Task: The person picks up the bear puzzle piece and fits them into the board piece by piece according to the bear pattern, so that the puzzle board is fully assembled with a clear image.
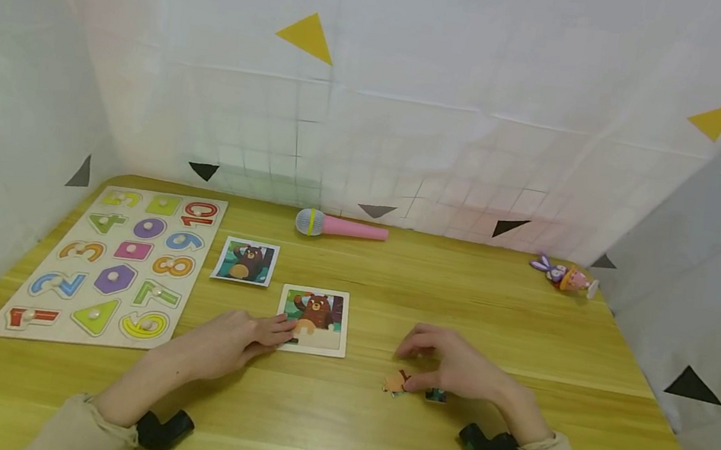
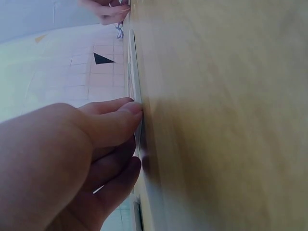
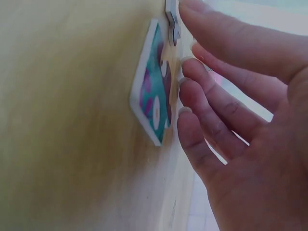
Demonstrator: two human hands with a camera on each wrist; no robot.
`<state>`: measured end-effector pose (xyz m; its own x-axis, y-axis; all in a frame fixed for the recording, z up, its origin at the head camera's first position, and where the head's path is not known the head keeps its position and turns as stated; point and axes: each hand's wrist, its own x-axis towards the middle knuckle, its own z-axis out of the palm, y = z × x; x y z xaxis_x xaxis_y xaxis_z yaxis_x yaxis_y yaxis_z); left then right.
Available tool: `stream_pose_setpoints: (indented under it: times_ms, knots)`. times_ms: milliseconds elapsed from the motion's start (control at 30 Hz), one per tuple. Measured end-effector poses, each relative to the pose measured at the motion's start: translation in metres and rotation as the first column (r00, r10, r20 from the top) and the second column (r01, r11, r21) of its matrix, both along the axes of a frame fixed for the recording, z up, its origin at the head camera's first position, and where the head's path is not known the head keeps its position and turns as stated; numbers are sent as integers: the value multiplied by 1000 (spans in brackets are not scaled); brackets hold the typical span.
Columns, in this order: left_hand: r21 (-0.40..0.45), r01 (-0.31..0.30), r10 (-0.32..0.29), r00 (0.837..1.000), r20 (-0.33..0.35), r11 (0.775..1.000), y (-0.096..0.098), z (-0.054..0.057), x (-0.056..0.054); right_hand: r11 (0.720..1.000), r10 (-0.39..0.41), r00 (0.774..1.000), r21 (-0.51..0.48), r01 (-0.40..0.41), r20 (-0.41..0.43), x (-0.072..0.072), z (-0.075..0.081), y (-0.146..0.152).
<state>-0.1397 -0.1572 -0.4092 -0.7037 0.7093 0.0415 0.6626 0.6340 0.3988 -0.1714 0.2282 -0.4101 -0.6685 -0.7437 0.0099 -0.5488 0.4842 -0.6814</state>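
Note:
The wooden bear puzzle board [image 1: 309,346] lies flat near the middle of the table, its lower part showing bare wood. My left hand [image 1: 241,339] holds the board's left edge, fingertips over its picture; in the left wrist view the thumb and index finger meet at that edge. My right hand [image 1: 461,366] hovers, fingers bent and spread, above loose puzzle pieces. Its thumb tip is at an orange-brown piece [image 1: 394,381]; whether they touch, I cannot tell. A teal piece [image 3: 153,103] lies below the fingers, partly hidden by the hand in the head view.
A bear picture card [image 1: 245,261] lies behind the board to the left. Further left is a number-and-shape peg board [image 1: 119,222]. At the back lie a pink toy microphone [image 1: 353,229] and, far right, a small rabbit toy [image 1: 557,273]. White sheets enclose the table.

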Motion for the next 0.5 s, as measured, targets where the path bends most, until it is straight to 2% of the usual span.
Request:
stream_pose_setpoints:
  times_ms: [200,500]
  knots:
    - [1,-1,1,1000,-2,1000,0,-1,0,999,38,999,11,-38,-14,0,0,2]
    - [3,-3,3,1000,-3,1000,0,-2,-1,999,44,999,24,-44,9,1,0,4]
